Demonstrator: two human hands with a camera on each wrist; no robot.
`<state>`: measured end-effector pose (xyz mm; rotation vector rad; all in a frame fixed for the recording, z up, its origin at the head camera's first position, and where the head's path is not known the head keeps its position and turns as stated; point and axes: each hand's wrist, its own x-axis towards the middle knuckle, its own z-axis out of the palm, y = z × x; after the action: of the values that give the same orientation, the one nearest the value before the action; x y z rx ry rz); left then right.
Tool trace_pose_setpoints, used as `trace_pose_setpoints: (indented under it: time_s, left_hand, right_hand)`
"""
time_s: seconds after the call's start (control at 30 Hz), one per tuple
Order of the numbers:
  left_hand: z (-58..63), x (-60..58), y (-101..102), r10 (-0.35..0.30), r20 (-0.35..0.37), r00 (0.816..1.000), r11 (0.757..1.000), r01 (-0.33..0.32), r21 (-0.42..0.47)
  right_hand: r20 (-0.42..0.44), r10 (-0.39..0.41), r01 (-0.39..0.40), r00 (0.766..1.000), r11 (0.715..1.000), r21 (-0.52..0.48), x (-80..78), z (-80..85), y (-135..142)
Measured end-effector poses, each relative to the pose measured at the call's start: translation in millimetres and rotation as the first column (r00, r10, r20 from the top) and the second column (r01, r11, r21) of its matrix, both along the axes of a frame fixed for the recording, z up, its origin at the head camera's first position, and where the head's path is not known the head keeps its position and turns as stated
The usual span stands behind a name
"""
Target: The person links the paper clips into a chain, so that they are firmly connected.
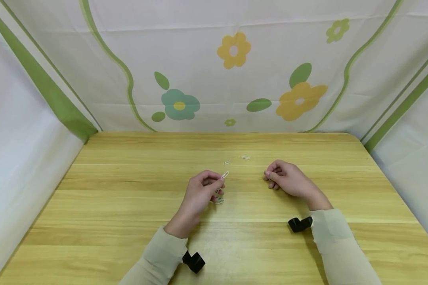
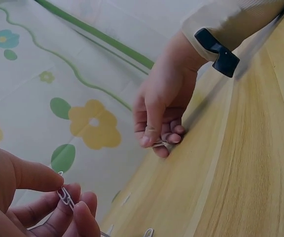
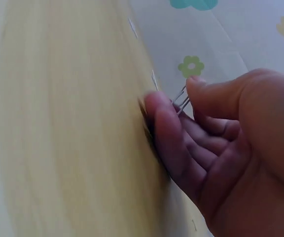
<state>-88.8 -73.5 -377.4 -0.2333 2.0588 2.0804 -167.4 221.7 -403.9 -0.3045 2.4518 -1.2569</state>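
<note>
Above the wood-grain tabletop (image 1: 103, 206), the left hand (image 1: 199, 194) pinches a paper-clip chain (image 1: 226, 174) near its top, seemingly to leave that loop exposed. The right hand (image 1: 290, 180) pinches another paper clip (image 3: 183, 104); two loose paper clips (image 1: 245, 157) lie beyond, apparently within reach.

On the flat wooden table (image 1: 110, 190), one oval wire paperclip (image 1: 227, 162) lies left of and slightly before another paperclip (image 1: 245, 157), both beyond the left hand (image 1: 200, 193) and right hand (image 1: 291, 180); a hanging cloth curtain (image 1: 207, 79) stands behind.

I count two hands (image 1: 204, 192), two black wrist cameras (image 1: 197, 263), and two paper clips (image 1: 227, 162) lying beyond them; clips at the fingers are too hidden to number. At least five flowers (image 1: 234, 62) and four leaves (image 1: 258, 105).
</note>
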Motion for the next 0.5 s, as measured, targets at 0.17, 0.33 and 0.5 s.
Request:
trace_pose_setpoints:
  time_s: [0.17, 0.33, 0.5]
  left_hand:
    - [-0.5, 0.2, -0.2, -0.001, -0.001, 1.0, 1.0, 0.001, 0.001]
    - [0.1, 0.4, -0.1, -0.001, -0.005, 1.0, 1.0, 0.001, -0.005]
    - [0.2, 0.3, -0.3, -0.008, -0.001, 1.0, 1.0, 0.008, -0.008]
  right_hand:
    - [0.063, 0.064, -0.056, 0.996, 0.992, -0.114, 2.6, 2.8, -10.2]
    - [0.063, 0.09, -0.079, 0.994, 0.984, -0.157, 5.2, 5.9, -19.4]
    - [0.083, 0.105, -0.087, 0.991, 0.976, -0.199, 6.7, 5.2, -25.9]
